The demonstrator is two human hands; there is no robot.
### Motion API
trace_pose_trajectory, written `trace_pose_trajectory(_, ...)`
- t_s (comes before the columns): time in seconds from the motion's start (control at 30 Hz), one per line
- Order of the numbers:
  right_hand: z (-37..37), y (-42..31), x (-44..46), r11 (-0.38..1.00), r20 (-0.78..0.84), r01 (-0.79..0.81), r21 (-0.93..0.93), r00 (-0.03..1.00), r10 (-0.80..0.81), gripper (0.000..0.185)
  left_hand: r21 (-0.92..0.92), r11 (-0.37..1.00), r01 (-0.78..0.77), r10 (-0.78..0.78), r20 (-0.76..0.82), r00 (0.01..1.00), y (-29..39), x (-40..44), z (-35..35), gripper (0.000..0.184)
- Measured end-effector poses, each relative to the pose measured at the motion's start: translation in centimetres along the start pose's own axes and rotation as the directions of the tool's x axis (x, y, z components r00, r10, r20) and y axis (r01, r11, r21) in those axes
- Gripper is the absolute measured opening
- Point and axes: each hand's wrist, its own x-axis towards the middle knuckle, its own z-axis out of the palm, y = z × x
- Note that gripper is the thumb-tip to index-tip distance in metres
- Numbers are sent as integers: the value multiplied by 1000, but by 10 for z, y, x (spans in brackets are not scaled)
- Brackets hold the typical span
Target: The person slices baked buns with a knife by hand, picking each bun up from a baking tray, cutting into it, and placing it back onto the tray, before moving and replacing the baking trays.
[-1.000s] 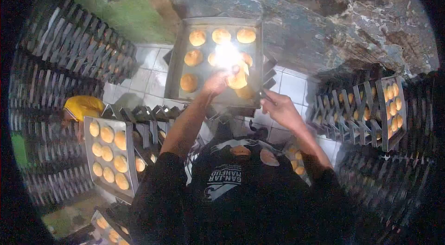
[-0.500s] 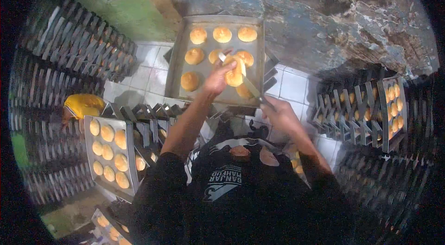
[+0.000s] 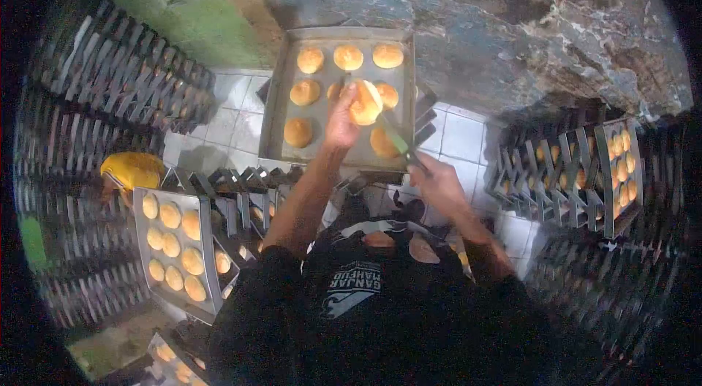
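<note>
My left hand (image 3: 339, 123) is closed around a round golden bun (image 3: 363, 107), held above a metal baking tray (image 3: 329, 148). A pale strip shows along the bun's right side. In my right hand (image 3: 440, 183) is a knife (image 3: 395, 136) with a long flat blade, pointing up and left. Its tip is close to the bun's lower right edge; whether they touch I cannot tell. Several more buns (image 3: 310, 60) sit in rows on the tray, and some are partly hidden behind my left hand and the held bun.
A tilted tray of buns (image 3: 208, 240) stands at the left on a stack of trays. To the right is another tray stack (image 3: 613, 174) with buns. A person in a yellow top (image 3: 133, 169) is at the left. Ahead rises a peeling wall (image 3: 497, 28).
The bun in my left hand has shifted slightly up and left. The knife has drawn back from the bun's side, down and right. The person in yellow has moved slightly.
</note>
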Motion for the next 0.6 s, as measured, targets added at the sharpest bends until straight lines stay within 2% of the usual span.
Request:
trace_pose_trajectory(0.07, 2, 10, 0, 999, -10, 42, -1, 999, -42, 37, 5, 999, -39, 39, 35, 999, 4, 1, 0, 63)
trace_pose_trajectory(0.17, 18, 17, 13, 995, -91, 82, 55, 993, -77, 35, -91, 996, 1, -3, -18, 1000, -30, 0, 10, 55)
trace_pose_trajectory(0.23, 25, 15, 35, 974, -177, 214, 79, 964, -198, 35, -93, 996, -16, 16, 0, 1000, -37, -9, 27, 51)
trace_pose_trajectory(0.27, 20, 8, 31, 995, -146, 89, 44, 986, -81, 36, -96, 994, -52, 54, 14, 998, -33, -10, 34, 48)
trace_pose_trajectory(0.3, 19, 11, 26, 995, -145, 94, 44, 986, -86, 36, -95, 994, -57, 59, 15, 998, -26, -8, 32, 48)
trace_pose_trajectory(0.37, 14, 23, 12, 1000, -53, -4, 27, 999, 6, 40, -53, 999, -5, 9, 76, 997, -11, -7, 21, 47)
trace_pose_trajectory(0.4, 15, 23, 14, 1000, -47, -6, 25, 999, 7, 40, -55, 998, -7, 11, 70, 997, -18, -7, 16, 47)
trace_pose_trajectory(0.47, 18, 22, 19, 997, -76, 73, 32, 995, -71, 41, 201, 976, -81, 79, 15, 997, -45, -6, 8, 49)
trace_pose_trajectory(0.53, 22, 13, 26, 994, -88, 93, 58, 992, -88, 41, 175, 982, -70, 69, 9, 998, -52, -13, 22, 49)
trace_pose_trajectory(0.6, 25, 11, 28, 988, -89, 130, 83, 988, -123, 41, 70, 995, -69, 69, -3, 998, -41, -15, 26, 51)
